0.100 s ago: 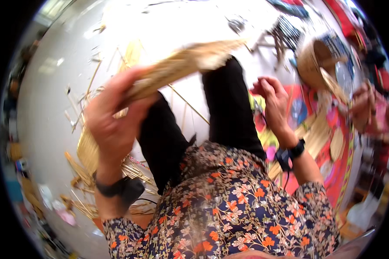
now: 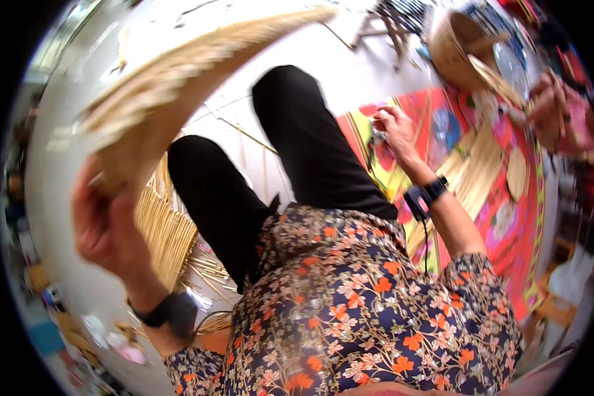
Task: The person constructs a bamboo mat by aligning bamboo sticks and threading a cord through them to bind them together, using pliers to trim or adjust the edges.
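My left hand [image 2: 105, 221] is closed round the lower end of a long, curved, pale straw-coloured woven piece [image 2: 178, 92], raised over the floor to the left of my knees. Its ridged edge is smeared by motion. On the right, my right hand [image 2: 397, 132] is over a red and yellow patterned cloth [image 2: 521, 251], its fingers curled together. A small greyish metal tool [image 2: 378, 137] shows beside those fingers; whether they grip it is hidden. Flat bundles of pale straw strips [image 2: 472, 175] lie on the cloth near my right forearm.
A bundle of straw stalks [image 2: 165, 231] stands beside my left leg. Thin sticks [image 2: 247, 135] lie on the tiled floor. At the far right are a round brown basket [image 2: 452, 53], a wooden stool [image 2: 389, 33] and another person's hand [image 2: 554, 112].
My left hand has swung left with the woven piece, which now tilts upward. My right hand has moved slightly left, close to the metal tool. The view has shifted a little.
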Tool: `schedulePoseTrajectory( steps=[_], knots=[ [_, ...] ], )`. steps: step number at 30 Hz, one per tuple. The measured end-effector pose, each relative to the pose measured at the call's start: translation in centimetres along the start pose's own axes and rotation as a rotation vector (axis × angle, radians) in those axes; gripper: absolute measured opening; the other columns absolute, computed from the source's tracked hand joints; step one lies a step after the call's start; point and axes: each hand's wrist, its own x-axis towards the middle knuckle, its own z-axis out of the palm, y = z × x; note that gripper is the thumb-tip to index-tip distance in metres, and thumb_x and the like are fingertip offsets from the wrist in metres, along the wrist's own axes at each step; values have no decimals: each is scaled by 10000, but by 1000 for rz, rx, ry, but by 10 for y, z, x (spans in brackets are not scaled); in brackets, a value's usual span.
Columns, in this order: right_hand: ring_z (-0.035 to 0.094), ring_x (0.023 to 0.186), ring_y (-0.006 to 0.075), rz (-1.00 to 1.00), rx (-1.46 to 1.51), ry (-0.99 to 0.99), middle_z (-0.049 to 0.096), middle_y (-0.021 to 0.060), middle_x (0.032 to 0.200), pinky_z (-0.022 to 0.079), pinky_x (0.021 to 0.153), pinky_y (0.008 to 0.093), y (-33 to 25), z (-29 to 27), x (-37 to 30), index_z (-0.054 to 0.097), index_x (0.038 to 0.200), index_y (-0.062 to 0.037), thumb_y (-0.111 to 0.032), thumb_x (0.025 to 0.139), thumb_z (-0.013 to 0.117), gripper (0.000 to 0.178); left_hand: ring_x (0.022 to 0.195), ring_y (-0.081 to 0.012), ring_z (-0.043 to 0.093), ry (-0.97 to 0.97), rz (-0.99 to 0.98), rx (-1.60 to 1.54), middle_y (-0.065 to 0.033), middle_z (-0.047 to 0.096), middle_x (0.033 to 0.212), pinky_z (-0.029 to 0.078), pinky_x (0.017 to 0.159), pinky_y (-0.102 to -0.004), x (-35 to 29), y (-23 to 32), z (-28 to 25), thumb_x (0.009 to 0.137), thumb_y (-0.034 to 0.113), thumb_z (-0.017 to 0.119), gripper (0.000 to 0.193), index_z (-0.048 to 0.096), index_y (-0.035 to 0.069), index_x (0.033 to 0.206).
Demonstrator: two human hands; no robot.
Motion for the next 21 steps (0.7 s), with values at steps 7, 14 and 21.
schedulePoseTrajectory(
  steps=[7,14,21],
  knots=[
    [718,1044,345,450,-706,-122,745,229,1080,545,917,443,243,-82,-50,740,1120,-26,-256,897,706,321,1161,-187,604,97,-65,213,-114,660,1293,484,1043,-341,10,42,29,1058,146,608,384,566,-77,1368],
    [685,928,448,-221,-920,90,710,239,922,538,819,537,230,0,-51,654,1094,-22,-233,842,734,338,1139,-194,615,133,-69,173,-121,665,1282,478,1038,-328,23,34,14,1043,137,627,395,575,-96,1358],
    [645,1119,420,32,-835,-63,682,257,1117,515,934,496,288,-15,-89,634,1182,-28,-174,817,767,415,1115,-161,630,109,7,92,-115,687,1257,480,1009,-299,21,36,8,993,23,664,357,603,-72,1331]
  ],
)
